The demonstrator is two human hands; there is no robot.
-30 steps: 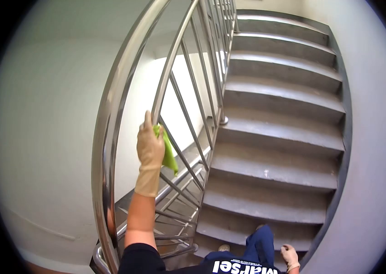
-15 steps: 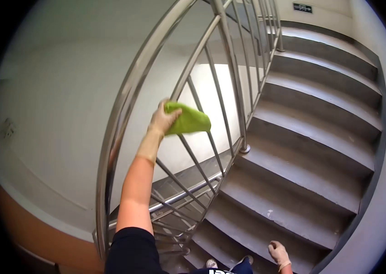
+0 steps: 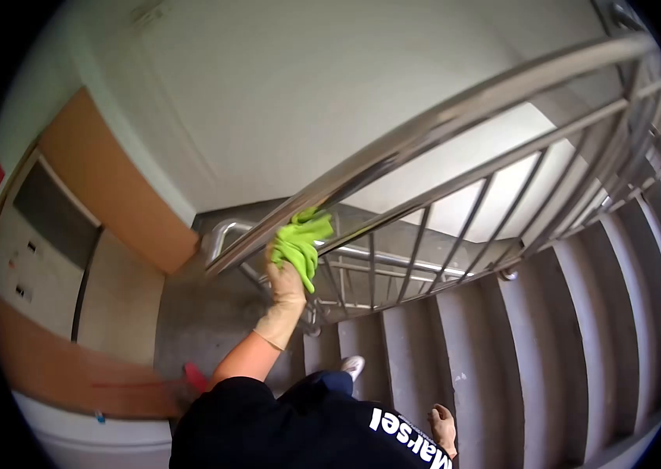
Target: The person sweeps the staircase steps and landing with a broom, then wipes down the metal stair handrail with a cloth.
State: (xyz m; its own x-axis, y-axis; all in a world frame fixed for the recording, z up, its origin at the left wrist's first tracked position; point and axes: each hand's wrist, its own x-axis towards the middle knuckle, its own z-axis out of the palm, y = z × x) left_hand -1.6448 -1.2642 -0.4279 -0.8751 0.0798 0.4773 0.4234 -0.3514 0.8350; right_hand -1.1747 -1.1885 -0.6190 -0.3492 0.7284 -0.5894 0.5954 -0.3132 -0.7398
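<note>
My left hand (image 3: 285, 283), in a pale rubber glove, is closed on a crumpled bright green cloth (image 3: 299, 241). The cloth lies against the thick metal handrail (image 3: 393, 152), near the rail's lower end, and covers part of my fingers. Low in the view, my right hand (image 3: 442, 428) hangs beside my body above the stairs, also gloved. Its fingers are curled in, and I see nothing in them. Neither the rail nor the steps touch it.
Grey steps (image 3: 487, 367) run across the right side. Metal balusters (image 3: 416, 254) stand below the handrail. To the left are a landing floor (image 3: 213, 328), an orange and white wall panel (image 3: 115, 219) and a blurred red object (image 3: 195, 377). A white shoe (image 3: 353, 366) rests on the stairs.
The view has swung left and down toward the landing. My left hand, with the cloth, has gone from beside the upper balusters to the handrail's lower end. The cloth is more bunched.
</note>
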